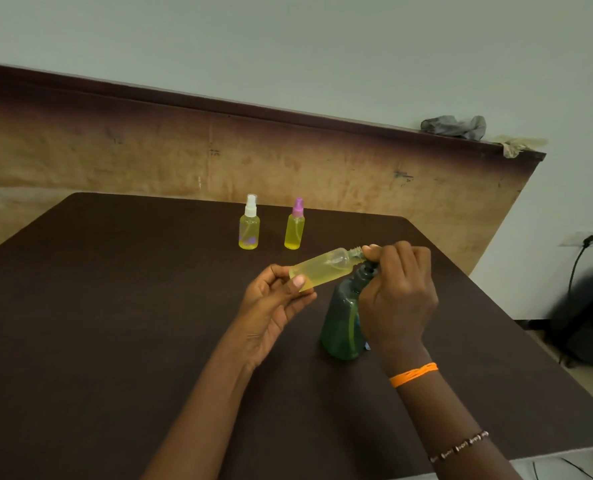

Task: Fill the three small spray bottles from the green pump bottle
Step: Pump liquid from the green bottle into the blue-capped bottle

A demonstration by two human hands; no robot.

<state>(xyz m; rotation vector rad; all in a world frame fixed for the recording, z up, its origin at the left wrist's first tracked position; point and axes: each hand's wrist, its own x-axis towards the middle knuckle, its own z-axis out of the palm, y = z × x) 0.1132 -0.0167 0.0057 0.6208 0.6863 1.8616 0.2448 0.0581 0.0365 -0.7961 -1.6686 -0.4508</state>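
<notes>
Right hand (397, 292) on green pump bottle (342, 323), left hand (276, 299) tilting uncapped yellow-filled spray bottle (323, 266)

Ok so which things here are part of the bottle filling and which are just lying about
In the job:
open bottle, held tilted by left hand
green pump bottle, right hand on its pump
white-capped bottle
purple-capped bottle

Lying about:
grey cloth on the board's top edge
plug in the wall socket

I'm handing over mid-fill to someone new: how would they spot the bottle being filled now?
On the dark table, find the green pump bottle at the near right. The open bottle is tilted at its nozzle, held by the left hand. Unlike the white-capped bottle and purple-capped bottle standing behind, it has no cap.
</notes>
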